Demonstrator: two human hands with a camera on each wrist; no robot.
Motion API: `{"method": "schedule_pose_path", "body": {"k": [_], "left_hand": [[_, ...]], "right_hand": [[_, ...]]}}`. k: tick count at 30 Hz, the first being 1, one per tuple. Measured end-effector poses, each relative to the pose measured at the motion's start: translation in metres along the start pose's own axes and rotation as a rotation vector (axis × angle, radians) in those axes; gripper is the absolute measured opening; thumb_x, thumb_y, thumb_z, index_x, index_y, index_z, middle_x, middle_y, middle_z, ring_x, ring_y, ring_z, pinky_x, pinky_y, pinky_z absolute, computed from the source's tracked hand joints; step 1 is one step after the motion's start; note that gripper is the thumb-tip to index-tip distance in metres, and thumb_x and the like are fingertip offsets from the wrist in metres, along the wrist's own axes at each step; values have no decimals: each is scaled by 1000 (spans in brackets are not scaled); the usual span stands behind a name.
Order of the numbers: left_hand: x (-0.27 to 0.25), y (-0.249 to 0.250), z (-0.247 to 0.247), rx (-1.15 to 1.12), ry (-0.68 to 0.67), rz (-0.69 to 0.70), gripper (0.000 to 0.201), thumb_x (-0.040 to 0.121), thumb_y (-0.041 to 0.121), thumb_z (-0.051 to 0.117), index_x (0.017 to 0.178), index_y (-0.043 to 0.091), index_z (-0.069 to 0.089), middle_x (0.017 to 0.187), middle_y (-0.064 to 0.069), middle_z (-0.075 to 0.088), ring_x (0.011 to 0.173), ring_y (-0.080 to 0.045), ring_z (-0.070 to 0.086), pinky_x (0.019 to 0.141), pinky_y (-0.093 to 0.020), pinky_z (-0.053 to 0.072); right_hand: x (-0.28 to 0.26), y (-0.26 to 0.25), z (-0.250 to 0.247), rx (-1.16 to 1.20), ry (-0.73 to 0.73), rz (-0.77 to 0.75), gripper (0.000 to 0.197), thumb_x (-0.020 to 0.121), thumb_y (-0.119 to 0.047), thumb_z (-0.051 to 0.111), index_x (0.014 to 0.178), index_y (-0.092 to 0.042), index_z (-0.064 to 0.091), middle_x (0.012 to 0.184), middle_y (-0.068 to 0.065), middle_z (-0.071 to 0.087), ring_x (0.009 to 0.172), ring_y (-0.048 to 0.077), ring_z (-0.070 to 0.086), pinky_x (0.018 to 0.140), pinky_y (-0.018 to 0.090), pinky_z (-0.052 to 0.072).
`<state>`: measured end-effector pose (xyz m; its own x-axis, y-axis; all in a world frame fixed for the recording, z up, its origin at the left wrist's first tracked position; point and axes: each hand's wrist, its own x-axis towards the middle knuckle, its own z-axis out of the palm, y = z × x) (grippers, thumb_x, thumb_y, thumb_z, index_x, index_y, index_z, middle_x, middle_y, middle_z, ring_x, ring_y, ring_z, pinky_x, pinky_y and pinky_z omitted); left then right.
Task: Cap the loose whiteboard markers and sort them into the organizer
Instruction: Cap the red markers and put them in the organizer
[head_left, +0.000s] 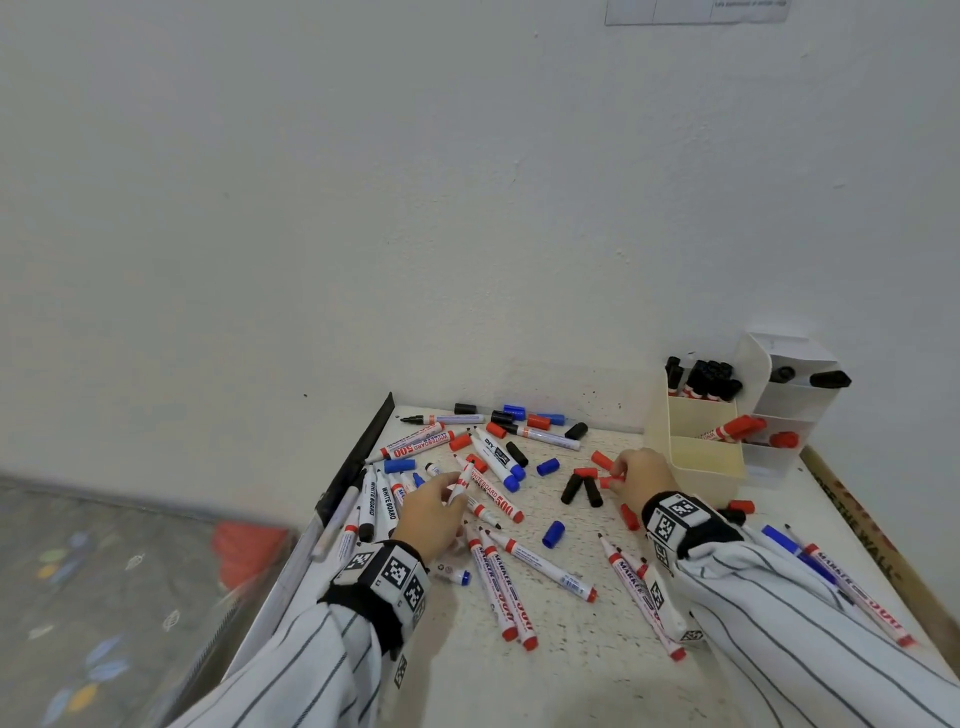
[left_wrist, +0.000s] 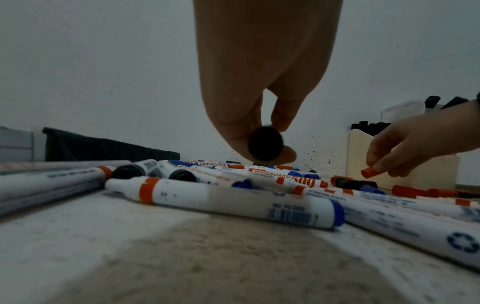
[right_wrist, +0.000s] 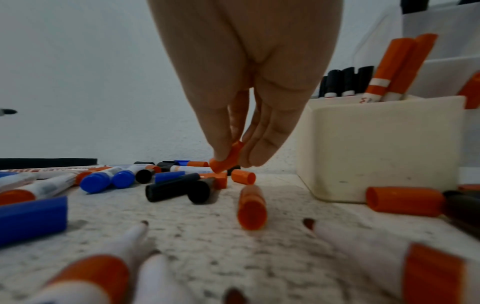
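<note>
My table (head_left: 519, 675), speckled white, set against the wall.
On it lie uncapped markers (head_left: 543, 565), loose red, blue and black caps (head_left: 554, 533), and the organizer (head_left: 696, 457) at my far right.

Sleeves (head_left: 810, 613): white w/ thin dark pinstripes, both arms. Wristbands (head_left: 691, 525): black, w/ white blocks, b&w square tags.

Left hand (head_left: 431, 512) holds red marker (head_left: 461, 483); right hand (head_left: 641, 480) pinches red cap (head_left: 609, 480).
</note>
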<state>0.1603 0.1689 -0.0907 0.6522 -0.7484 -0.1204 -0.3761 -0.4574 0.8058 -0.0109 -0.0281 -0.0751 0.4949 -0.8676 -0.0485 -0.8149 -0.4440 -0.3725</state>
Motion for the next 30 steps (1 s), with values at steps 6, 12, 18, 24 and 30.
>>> {"method": "schedule_pose_path", "body": {"k": [6, 12, 18, 24, 30], "left_hand": [[-5, 5, 9, 18, -35, -12, 45, 95, 26, 50, 138, 18, 41, 131, -8, 53, 101, -21, 62, 90, -36, 53], [-12, 23, 29, -37, -64, 47, 43, 95, 21, 49, 137, 18, 41, 125, -7, 54, 76, -10, 59, 74, -23, 54], [-21, 42, 57, -69, -147, 38, 43, 95, 18, 48, 137, 17, 40, 110, -1, 52, 69, -10, 57, 64, -21, 54], [-29, 53, 78, -66, -199, 36, 42, 95, 17, 48, 136, 16, 41, 109, -1, 52, 69, -10, 57, 60, -19, 54], [-30, 55, 84, -88, -202, 25, 40, 95, 16, 48, 135, 15, 43, 91, 7, 49, 68, -9, 56, 54, -17, 51]], "right_hand": [[-14, 9, 1, 78, -188, -55, 36, 92, -6, 48, 125, -15, 56, 140, 8, 46, 125, 22, 46, 104, 31, 40], [-28, 29, -9, 166, -109, -23, 19, 90, -7, 51, 102, -14, 64, 123, 5, 58, 107, 16, 54, 93, 26, 43], [-49, 91, -37, 56, -91, 215, 22, 90, -6, 48, 106, -11, 62, 119, 8, 58, 108, 23, 54, 90, 27, 40], [-59, 135, -38, 4, -106, 263, 37, 87, -4, 48, 122, -14, 55, 133, 7, 50, 120, 22, 48, 102, 29, 38], [-51, 137, -32, -157, -199, 161, 53, 95, -20, 36, 146, -27, 23, 149, 6, 28, 131, 31, 30, 110, 39, 28]]}}
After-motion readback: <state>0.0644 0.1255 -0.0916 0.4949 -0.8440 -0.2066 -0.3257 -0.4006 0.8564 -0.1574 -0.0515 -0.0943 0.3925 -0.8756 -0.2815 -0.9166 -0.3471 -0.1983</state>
